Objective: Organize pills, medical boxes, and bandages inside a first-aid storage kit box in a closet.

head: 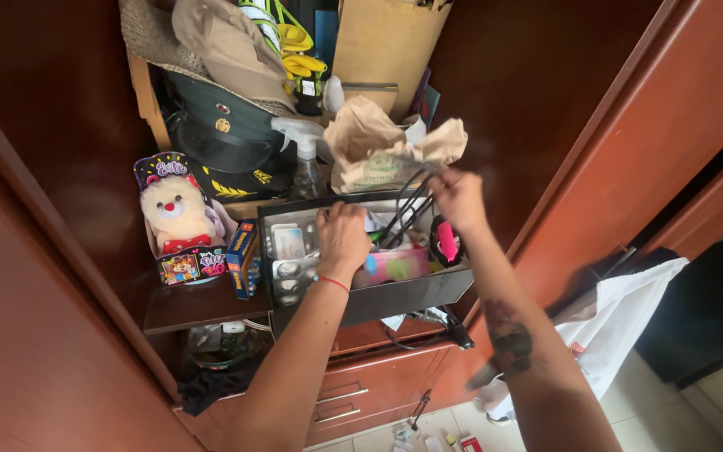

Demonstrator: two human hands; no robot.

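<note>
box [395, 300] on shelf [198, 308] | cables [407, 209] in box | plush toy [179, 219] left | paper bag [378, 151] behind

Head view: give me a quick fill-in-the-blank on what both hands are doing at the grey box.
The right hand lifts a bundle of black ____ above the grey box.
The left hand reaches ____ the box.
A plush toy in its package stands to the ____ of the box.

Missing words: cables; into; left

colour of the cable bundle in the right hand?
Black: the cables lifted by the right hand, head view.
</note>
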